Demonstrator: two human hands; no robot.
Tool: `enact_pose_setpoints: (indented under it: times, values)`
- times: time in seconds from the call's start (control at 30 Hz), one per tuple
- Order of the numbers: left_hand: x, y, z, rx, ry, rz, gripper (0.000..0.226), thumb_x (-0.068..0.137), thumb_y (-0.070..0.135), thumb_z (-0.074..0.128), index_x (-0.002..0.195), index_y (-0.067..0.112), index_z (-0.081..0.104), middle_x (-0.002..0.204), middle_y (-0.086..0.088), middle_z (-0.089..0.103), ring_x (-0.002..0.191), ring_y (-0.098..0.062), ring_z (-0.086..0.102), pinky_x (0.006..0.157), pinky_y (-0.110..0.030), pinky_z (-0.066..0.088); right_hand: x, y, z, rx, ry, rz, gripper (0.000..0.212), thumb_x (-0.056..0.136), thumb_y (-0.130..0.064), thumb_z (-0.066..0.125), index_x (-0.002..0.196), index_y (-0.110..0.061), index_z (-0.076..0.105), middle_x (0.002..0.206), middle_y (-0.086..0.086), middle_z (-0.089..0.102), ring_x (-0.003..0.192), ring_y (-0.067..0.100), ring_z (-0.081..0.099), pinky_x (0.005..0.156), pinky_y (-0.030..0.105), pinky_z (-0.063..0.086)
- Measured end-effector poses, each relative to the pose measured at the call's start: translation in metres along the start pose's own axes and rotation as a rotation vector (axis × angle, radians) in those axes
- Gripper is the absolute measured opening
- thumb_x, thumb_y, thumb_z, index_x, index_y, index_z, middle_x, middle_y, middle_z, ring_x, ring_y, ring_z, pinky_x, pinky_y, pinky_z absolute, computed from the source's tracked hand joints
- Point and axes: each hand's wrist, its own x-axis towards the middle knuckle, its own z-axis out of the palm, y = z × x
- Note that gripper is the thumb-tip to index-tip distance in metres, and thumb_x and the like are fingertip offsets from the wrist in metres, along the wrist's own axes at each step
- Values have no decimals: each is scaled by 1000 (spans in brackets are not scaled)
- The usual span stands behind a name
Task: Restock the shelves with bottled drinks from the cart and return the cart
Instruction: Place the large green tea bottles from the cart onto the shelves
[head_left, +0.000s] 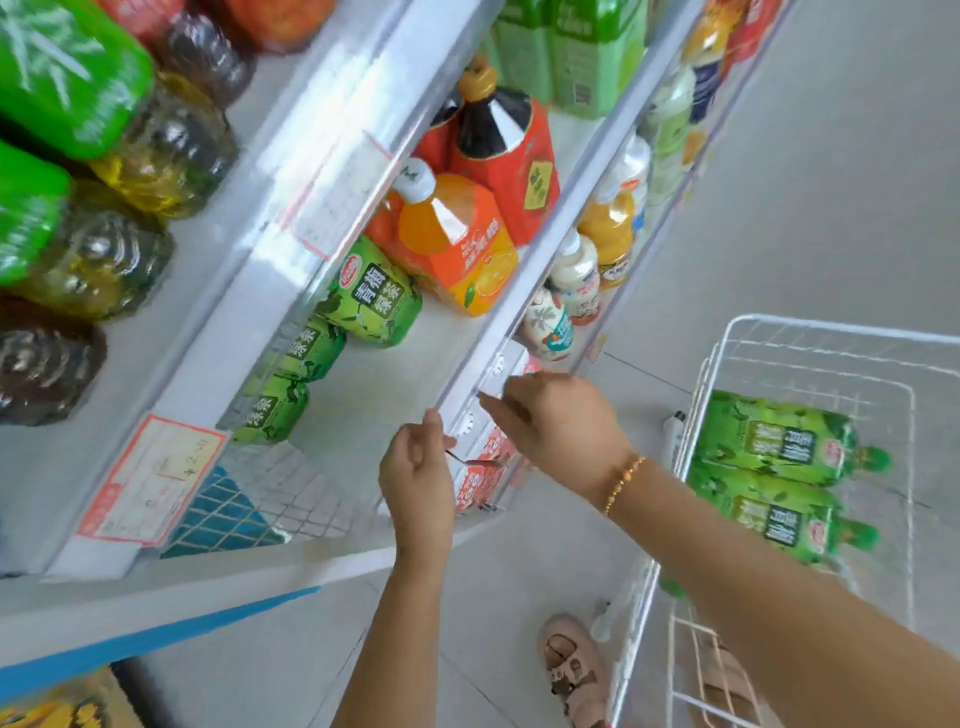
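Two green tea bottles (779, 441) lie in the white wire cart (810, 338) at the right. More green tea bottles (374, 301) stand on the middle shelf (395, 364) next to orange juice bottles (457, 244). On the shelf below stands a row of red-and-white cartons (480, 480). My left hand (415, 467) pinches the near carton's edge. My right hand (556, 421), with a gold bracelet on the wrist, grips a white carton (511, 361) further along the row.
The top shelf holds green-labelled bottles (67, 78) in plastic wrap. Price tags (150, 478) hang on the shelf rails. Small drink bottles (576, 280) fill the lower shelf further back. My sandalled foot (571, 670) stands on the grey floor beside the cart.
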Motion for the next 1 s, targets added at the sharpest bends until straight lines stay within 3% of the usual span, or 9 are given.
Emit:
enact_pose_setpoints:
  times: [0.07,0.2,0.23,0.33,0.43,0.5,0.7,0.83,1.0]
  values:
    - [-25,9,16,67,-105,86,44,87,47,53,63,10,54,60,-3,63,64,-17,61,65,-29,45,-31,28,-37,0,74,109,41,87,-40,54,57,-21,34,51,-2,41,51,31,52,45,32,40]
    - [-73,33,62,151,-440,260,26,90,27,61,66,19,54,54,9,53,54,0,50,55,-10,35,-91,102,-85,38,136,362,23,85,-34,65,72,-16,58,67,-1,58,60,19,55,57,29,44]
    - [-82,41,76,172,-510,293,18,89,24,61,73,18,57,61,11,59,60,3,56,58,-8,39,-106,122,-89,43,110,451,17,86,-32,65,85,-15,62,80,0,62,68,17,57,63,27,47]
    - [-104,49,120,298,-688,447,4,88,22,62,89,19,61,81,16,62,77,7,58,69,-5,43,-148,180,-88,31,-55,800,43,88,-32,60,125,-13,49,117,9,57,87,23,62,77,35,54]
    - [-120,44,168,466,-821,484,14,89,19,61,102,16,61,90,10,62,80,1,56,75,-11,47,-184,211,-70,81,-204,1078,51,91,-25,53,136,-9,34,124,19,50,90,27,60,77,37,54]
    - [-128,35,197,589,-914,486,25,88,17,61,113,15,58,106,5,63,92,-5,58,89,-22,49,-205,218,-52,207,-240,1231,60,89,-19,54,141,-14,27,117,16,50,79,21,59,61,31,53]
    - [-126,11,278,940,-1053,635,66,82,12,68,140,13,37,145,-5,40,126,-20,48,103,-26,36,-230,243,-16,598,-35,1482,67,87,-25,62,141,-6,27,108,12,57,80,18,60,52,24,47]
    - [-111,1,327,1087,-1101,637,87,73,19,77,145,11,29,147,-11,36,132,-27,41,111,-35,29,-219,261,-8,1007,264,1584,39,86,-32,63,115,-13,45,93,6,62,80,17,60,66,30,50]
    - [-92,-3,369,1237,-1231,493,91,58,20,87,136,20,40,132,-5,54,119,-25,51,100,-39,40,-226,280,12,1237,329,1610,52,75,-27,74,121,-13,54,108,10,64,101,28,60,97,46,47]
